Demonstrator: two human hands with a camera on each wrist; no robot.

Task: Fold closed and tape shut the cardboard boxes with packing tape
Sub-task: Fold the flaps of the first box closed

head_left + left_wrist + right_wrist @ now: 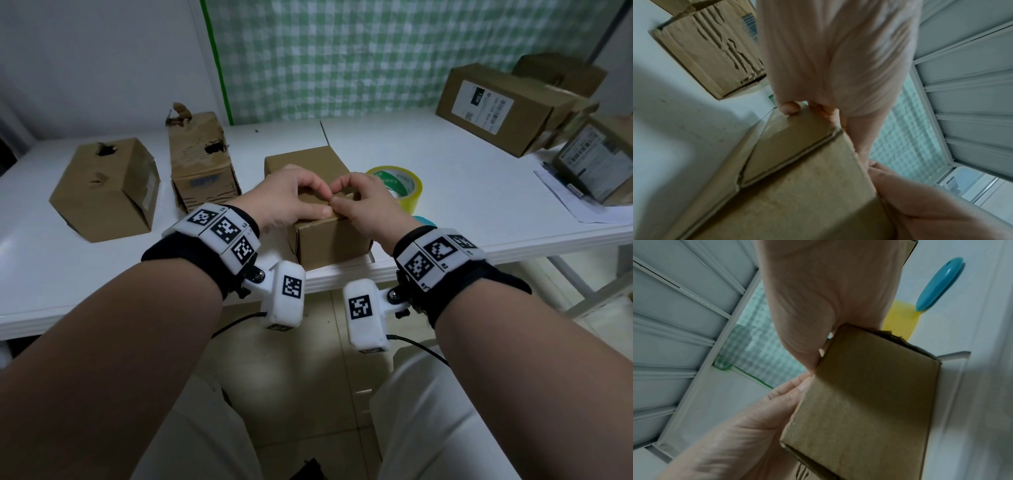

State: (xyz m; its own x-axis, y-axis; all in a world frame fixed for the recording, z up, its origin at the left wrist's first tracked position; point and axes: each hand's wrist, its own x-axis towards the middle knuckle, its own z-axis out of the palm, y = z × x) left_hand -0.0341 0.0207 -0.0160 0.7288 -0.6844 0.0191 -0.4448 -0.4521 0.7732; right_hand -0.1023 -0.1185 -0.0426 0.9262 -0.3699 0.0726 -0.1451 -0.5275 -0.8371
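Observation:
A small brown cardboard box (329, 243) stands at the front edge of the white table (462, 192). My left hand (318, 204) and right hand (346, 200) both lie on its top with fingers curled over the folded flaps, thumbs meeting at the front edge. One rear flap (325, 135) still stands upright. In the left wrist view a fingertip (790, 109) hooks the far edge of the box (797, 194). The right wrist view shows the box (869, 394) from the front. A yellow roll of packing tape (402, 185) lies just right of the box.
Two worn, torn boxes (106, 192) (202, 164) stand at the left. Labelled boxes (496, 109) (596, 161) and a paper sheet (568, 202) fill the right side. A teal cutter (939, 283) lies beside the tape roll (900, 318).

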